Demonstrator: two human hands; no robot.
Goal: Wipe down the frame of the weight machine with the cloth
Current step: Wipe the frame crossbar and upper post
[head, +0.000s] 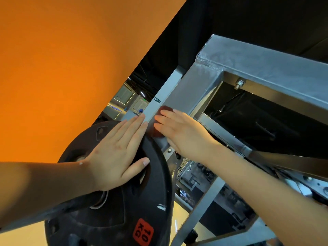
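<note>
Left of the grey square-tube steel upright point(192, 91) we have open room toward the flat orange wall point(62, 68). The black round weight plate point(124, 210) just below-left of it blocks us; the grey steel crossbeam point(266, 65) closes its right.

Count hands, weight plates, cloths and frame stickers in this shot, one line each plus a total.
Hands: 2, left hand and right hand
Weight plates: 1, the black 10 KG plate
Cloths: 1, the dark cloth pressed under the right hand on the frame
Stickers: 1, the sticker on the frame
Total: 5
</note>
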